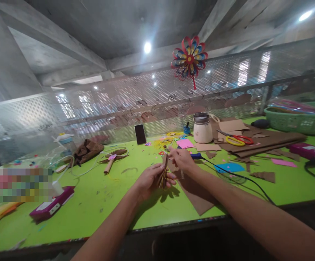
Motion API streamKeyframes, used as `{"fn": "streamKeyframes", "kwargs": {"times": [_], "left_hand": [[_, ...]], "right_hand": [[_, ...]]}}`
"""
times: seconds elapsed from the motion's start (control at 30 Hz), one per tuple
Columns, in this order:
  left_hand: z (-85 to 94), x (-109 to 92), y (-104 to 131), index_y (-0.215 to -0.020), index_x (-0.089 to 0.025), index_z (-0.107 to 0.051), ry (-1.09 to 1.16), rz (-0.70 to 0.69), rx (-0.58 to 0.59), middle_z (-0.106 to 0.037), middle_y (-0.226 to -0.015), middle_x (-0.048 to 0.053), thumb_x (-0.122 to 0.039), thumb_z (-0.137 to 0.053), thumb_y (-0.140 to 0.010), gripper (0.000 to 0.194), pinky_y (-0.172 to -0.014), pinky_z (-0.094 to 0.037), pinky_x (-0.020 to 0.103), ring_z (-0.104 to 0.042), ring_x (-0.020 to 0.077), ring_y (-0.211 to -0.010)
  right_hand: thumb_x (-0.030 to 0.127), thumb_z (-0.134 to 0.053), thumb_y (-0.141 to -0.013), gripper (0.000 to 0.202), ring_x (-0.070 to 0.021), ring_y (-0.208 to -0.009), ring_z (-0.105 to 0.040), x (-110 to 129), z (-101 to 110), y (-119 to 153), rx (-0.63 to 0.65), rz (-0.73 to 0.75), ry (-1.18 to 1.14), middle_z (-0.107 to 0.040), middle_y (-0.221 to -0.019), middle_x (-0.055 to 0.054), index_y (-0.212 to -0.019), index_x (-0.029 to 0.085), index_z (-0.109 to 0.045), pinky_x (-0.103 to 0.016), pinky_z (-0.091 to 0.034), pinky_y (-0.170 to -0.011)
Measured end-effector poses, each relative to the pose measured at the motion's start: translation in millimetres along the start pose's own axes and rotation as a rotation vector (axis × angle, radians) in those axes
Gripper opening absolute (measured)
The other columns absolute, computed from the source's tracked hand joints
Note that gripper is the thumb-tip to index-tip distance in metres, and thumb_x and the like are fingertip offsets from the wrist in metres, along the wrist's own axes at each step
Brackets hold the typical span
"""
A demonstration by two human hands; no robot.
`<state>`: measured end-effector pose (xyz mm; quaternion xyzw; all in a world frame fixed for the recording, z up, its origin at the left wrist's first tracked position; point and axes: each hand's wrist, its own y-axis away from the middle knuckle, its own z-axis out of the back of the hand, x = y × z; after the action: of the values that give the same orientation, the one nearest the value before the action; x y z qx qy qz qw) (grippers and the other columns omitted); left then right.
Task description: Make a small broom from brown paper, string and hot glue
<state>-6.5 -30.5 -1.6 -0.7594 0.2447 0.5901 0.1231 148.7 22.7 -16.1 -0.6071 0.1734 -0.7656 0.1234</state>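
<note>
Over the middle of the green table, my left hand (pixel 150 178) is wrapped round a brown cardboard piece (pixel 164 165) that stands roughly upright, with thin yellow strands hanging at its lower end. At the top of that piece is my right hand (pixel 181 159), its fingers pinched together; what they grip is too small to make out. A blue-handled tool (pixel 196 156) with a black cord lies just beyond my right wrist. Beneath my right forearm a flat brown cardboard sheet (pixel 198 197) rests on the table.
Scissors (pixel 235 140) lie on stacked cardboard at the right, beside a white jar (pixel 202 129) and near a green basket (pixel 298 121). A phone (pixel 140 134) leans at the back. Purple power strips (pixel 51 204) flank both sides. Cords and scraps lie around.
</note>
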Motion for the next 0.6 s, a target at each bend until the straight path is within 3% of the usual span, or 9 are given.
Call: {"fn": "streamKeyframes", "kwargs": {"times": [0.2, 0.4, 0.6], "left_hand": [[2.7, -5.8, 2.0, -0.086, -0.01, -0.055, 0.082, -0.005, -0.068, -0.068, -0.091, 0.019, -0.027, -0.047, -0.088, 0.019, -0.067, -0.052, 0.03, -0.068, 0.0233, -0.08], [7.2, -11.8, 2.9, -0.098, -0.012, -0.058, 0.121, -0.045, -0.115, -0.066, -0.103, 0.016, -0.029, -0.048, -0.089, 0.022, -0.072, -0.054, 0.034, -0.066, 0.023, -0.088], [15.7, -11.3, -1.9, -0.098, -0.015, -0.062, 0.164, -0.169, -0.181, -0.067, -0.1, 0.011, -0.023, -0.054, -0.086, 0.017, -0.075, -0.053, 0.031, -0.064, 0.0189, -0.089]], "right_hand": [[0.051, -0.049, -0.079, 0.044, -0.0111, -0.04, -0.044, -3.3, 4.5, -5.0, -0.04, 0.022, -0.023, -0.05, -0.044, 0.0, -0.05, 0.018, -0.052, -0.024, -0.034, -0.043], [0.041, -0.061, -0.069, 0.027, -0.013, -0.052, -0.051, 9.9, 2.1, 4.7, 0.03, 0.057, -0.096, -0.057, -0.053, 0.0, -0.057, 0.017, -0.058, -0.024, -0.04, -0.051], [0.021, -0.058, -0.072, 0.014, -0.0163, -0.075, -0.053, 26.8, 3.8, 17.8, 0.188, 0.302, 0.007, -0.061, -0.076, -0.005, -0.076, 0.016, -0.071, -0.026, -0.041, -0.065]]}}
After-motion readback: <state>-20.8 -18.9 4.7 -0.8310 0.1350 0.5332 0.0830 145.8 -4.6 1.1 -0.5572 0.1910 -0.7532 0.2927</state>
